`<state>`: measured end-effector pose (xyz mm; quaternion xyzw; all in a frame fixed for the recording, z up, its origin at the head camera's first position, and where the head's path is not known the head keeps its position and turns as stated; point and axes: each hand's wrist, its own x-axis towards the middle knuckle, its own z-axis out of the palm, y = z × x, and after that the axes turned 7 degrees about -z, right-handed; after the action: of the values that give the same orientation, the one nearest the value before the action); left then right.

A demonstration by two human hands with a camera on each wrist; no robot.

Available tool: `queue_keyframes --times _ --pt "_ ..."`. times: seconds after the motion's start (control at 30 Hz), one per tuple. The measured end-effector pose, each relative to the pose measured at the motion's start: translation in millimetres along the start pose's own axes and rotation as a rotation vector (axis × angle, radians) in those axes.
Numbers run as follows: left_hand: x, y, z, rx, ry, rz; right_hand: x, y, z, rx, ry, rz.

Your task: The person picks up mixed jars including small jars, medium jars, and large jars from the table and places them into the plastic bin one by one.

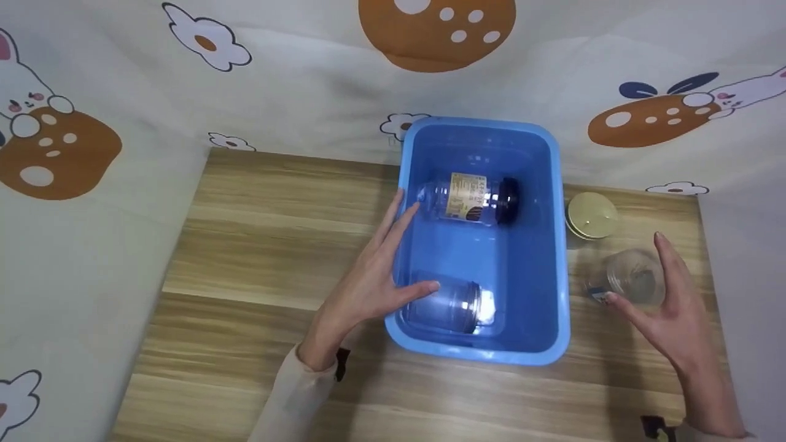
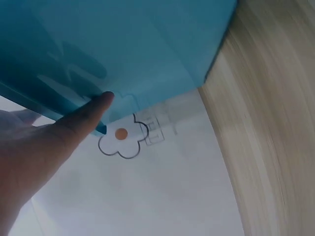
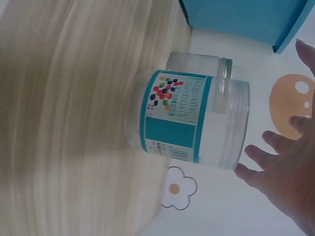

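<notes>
My left hand point(image 1: 368, 276) reaches over the left rim of a blue plastic bin point(image 1: 564, 276), fingers straight and thumb spread. In the left wrist view a finger point(image 2: 78, 120) lies along the bin's outer wall. Inside the bin, a clear jar with a dark lid and tan label point(image 1: 470, 196) lies on its side. Nearer the front, another clear jar point(image 1: 445, 304) lies sideways. My right hand point(image 1: 675, 313) spreads beside a clear jar with a blue-and-white label point(image 3: 174, 118) standing right of the bin. Its fingertips are close to the jar's top; contact is unclear.
A jar with a gold lid point(image 1: 592, 216) stands behind the labelled jar, close to the bin's right wall. The wood-grain table point(image 1: 258, 227) extends left and in front of the bin. Printed cloth point(image 1: 295, 92) with flowers and rabbits rises around the table.
</notes>
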<state>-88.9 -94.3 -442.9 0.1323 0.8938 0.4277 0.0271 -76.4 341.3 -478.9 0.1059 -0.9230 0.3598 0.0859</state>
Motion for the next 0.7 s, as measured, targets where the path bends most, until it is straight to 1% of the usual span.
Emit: queue_keyframes --times 0.23,0.3,0.53,0.67,0.7 --pt "-4.5 7.8 8.5 -0.033 0.012 -0.027 -4 7 3 0.005 0.005 0.048" --pt "-4.8 9.3 10.3 -0.046 0.029 -0.036 -5 8 4 0.011 0.001 0.063" --pt "-4.9 12.1 17.9 -0.195 0.113 -0.035 -6 13 5 0.021 0.007 0.096" --pt "-6.5 13.8 20.9 -0.206 0.148 -0.037 -7 18 8 0.022 0.01 0.117" --pt "-7.3 17.1 19.2 -0.219 0.15 -0.041 -8 20 9 0.024 0.013 0.12"
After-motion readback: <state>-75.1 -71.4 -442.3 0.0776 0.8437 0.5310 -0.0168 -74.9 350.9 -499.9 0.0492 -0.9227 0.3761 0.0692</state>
